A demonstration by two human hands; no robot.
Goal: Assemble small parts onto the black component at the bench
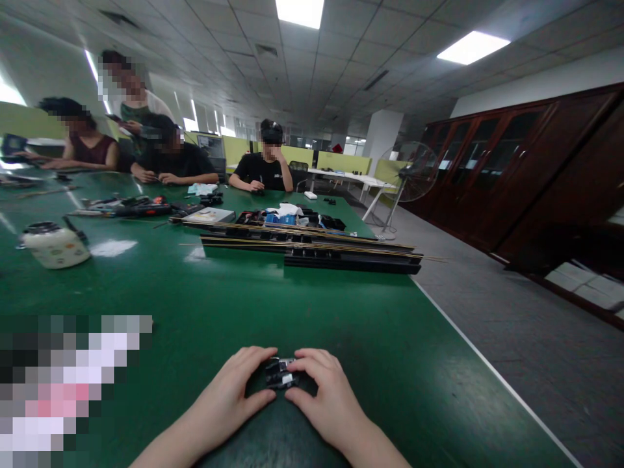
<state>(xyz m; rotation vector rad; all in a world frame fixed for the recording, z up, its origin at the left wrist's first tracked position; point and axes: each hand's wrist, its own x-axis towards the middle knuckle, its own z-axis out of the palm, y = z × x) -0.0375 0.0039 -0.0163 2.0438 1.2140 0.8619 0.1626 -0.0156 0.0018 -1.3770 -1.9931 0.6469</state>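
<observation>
Just above the near part of the green table (pixel 229 305), a small black part (pixel 281 377) with silvery and white patches sits between my hands. Its exact kind is too small to make out. My left hand (pixel 238 390) curves round its left side, with fingertips at the far edge and the thumb at the near edge. From the right, my right hand (pixel 327 396) pinches it in the same way, its index finger reaching over the top. The fingertips of both hands partly cover the part.
Ahead lie long black rails (pixel 351 262) with thin brass-coloured rods (pixel 312 246) across them. A cream patterned jar (pixel 54 247) stands at left. Tools (pixel 131 208) and a blue-and-black pile (pixel 283 218) lie farther back. Several people sit or stand beyond; a fan (pixel 407 172) stands right.
</observation>
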